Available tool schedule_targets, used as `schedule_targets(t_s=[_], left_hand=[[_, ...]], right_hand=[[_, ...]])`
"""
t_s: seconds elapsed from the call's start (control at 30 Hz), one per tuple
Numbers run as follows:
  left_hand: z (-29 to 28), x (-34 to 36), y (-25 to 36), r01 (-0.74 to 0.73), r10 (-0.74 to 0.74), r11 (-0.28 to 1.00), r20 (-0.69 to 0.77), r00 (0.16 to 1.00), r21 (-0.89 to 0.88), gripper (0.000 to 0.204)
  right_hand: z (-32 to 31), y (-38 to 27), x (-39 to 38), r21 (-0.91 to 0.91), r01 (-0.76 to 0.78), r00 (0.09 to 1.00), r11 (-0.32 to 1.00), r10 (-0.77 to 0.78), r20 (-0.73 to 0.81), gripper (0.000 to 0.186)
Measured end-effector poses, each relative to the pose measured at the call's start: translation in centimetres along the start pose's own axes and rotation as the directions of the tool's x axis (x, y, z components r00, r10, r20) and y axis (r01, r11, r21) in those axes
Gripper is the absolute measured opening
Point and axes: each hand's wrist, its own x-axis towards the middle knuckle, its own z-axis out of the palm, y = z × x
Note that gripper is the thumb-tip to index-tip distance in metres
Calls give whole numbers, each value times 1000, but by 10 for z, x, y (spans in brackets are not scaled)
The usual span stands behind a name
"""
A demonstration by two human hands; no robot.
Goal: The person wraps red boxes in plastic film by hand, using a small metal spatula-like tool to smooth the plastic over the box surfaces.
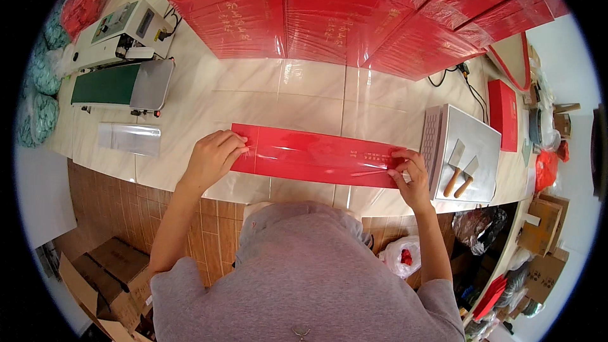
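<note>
A long, flat red package (pixel 313 157) with small gold print and a glossy clear wrapping lies across the front of the table. My left hand (pixel 217 153) pinches its left end, thumb and fingers together near a clear strip of the film. At the other end, my right hand (pixel 411 176) grips the right edge between thumb and fingers. To the left of my left hand, clear plastic sleeves (pixel 130 139) lie flat on the table. Close by on the right is a silver metal machine (pixel 472 133) bearing two wood-handled scrapers (pixel 451 182).
Large red film-wrapped boxes (pixel 316 22) are stacked along the back. A sealing machine (pixel 111 35) with a green belt (pixel 101 90) stands at the left. Teal bags (pixel 43 101) fill the far left. An open carton (pixel 107 285) and a white plastic bag (pixel 402 256) are below the table edge.
</note>
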Motion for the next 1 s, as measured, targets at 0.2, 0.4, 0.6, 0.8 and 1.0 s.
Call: schedule_targets(t_s=[0.2, 0.4, 0.6, 0.8, 1.0], left_hand=[[6, 0, 2, 73, -77, 996, -69, 995, -57, 12], [10, 0, 6, 114, -120, 992, -118, 986, -55, 12], [12, -2, 9, 132, -139, 990, -144, 980, -56, 12], [15, -3, 10, 140, -146, 989, -164, 976, -49, 13], [15, -4, 10, 143, -148, 989, -160, 976, -45, 13]], right_hand=[[2, 1, 2, -6, -5, 1000, 1000, 5, -10, 24], [3, -4, 5, -9, -27, 1000, 1000, 27, -3, 24], [5, -10, 4, -143, -26, 1000, 989, 26, -3, 22], [44, -36, 4, -342, 37, 984, 939, -93, -149, 25], [60, -42, 25, -229, 267, 957, 936, -285, -52, 23]])
